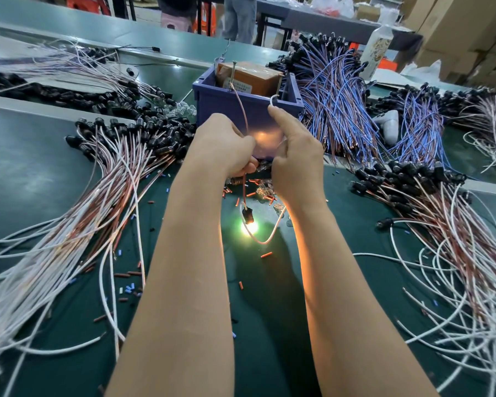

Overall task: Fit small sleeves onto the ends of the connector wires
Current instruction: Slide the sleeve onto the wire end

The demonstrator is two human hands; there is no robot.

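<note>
Left hand [226,144] grips wire [243,110] near bin [212,106]

Lit connector wire [244,192] amid loose red sleeves [266,255]

Green mat [264,325] bare at near centre & in a patch far left: room to pass. Blue bin [218,110] blocks far centre. Left wire bundle [78,213] & right wire bundle [447,253], w/ black connectors, cover both sides. Blue wires [341,96] crowd right of bin. Loose sleeves [266,255] litter mat.
</note>
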